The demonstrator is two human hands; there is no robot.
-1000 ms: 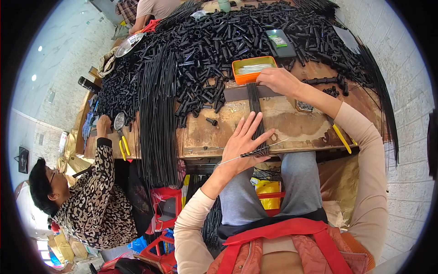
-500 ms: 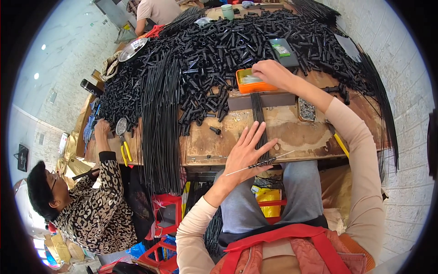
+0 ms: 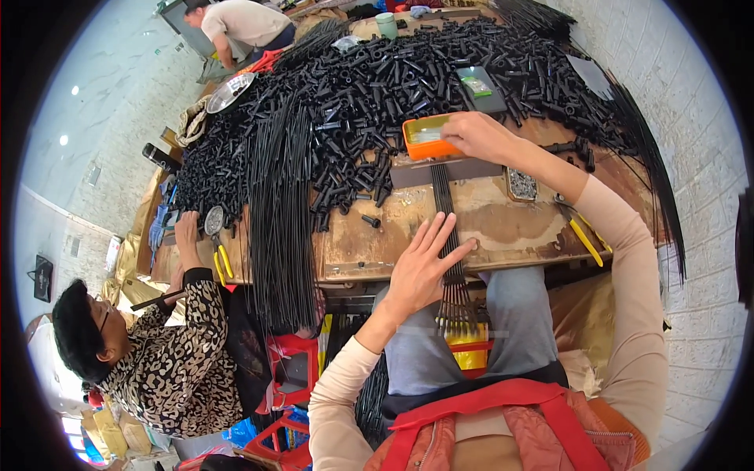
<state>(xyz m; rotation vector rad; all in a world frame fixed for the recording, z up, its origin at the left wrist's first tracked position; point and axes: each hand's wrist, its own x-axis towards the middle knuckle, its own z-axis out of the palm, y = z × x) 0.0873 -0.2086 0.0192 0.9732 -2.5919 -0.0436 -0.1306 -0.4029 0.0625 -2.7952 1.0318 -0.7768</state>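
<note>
The left hand (image 3: 424, 267) lies fingers spread across thin black rods (image 3: 441, 192), which run from the orange box (image 3: 430, 151) over the table's near edge, ends fanned above the lap. The right hand (image 3: 481, 135) reaches over the box's right side, fingertips bunched; whether they pinch anything, I cannot tell. Yellow-handled pliers (image 3: 579, 232) lie right.

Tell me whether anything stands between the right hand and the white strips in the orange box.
Nothing visible does. The right hand is at the right end of the orange box, whose top is open, with white strips visible inside. Whether the hand touches them, I cannot tell.
</note>
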